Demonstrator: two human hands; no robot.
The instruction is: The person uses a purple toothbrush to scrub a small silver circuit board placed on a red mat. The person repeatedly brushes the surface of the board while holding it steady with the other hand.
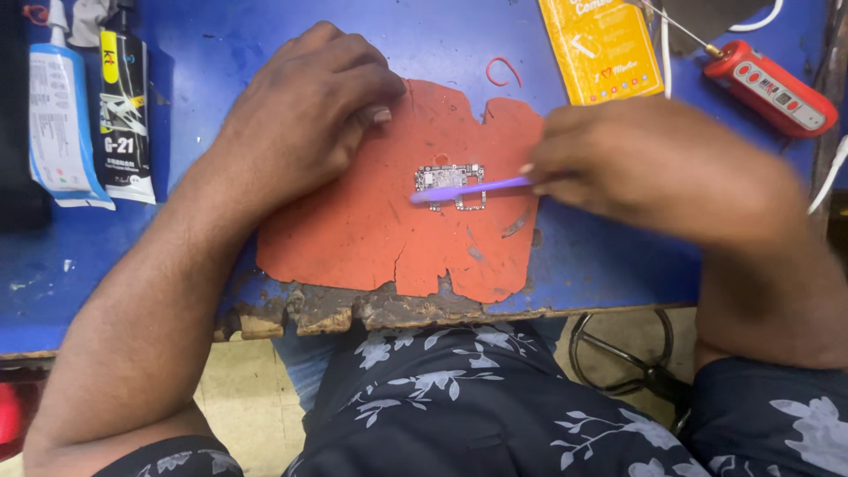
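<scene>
Looking down from the head view, we grip a purple brush (468, 189) in our right hand (658, 168), its tip lying across the small circuit board (450, 179) on the orange mat (389, 221). Our left hand (305, 110) rests on the mat, fingers curled, holding nothing.

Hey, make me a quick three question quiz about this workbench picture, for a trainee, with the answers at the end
1. True or false: the right hand holds a purple brush whose tip is over the small circuit board.
2. What does the left hand rest on?
A. the yellow packet
B. the orange mat
C. the red tool
3. Fill in: two glue tubes lie at the ____ side of the blue table.

Key: 1 true; 2 B; 3 left.
</scene>
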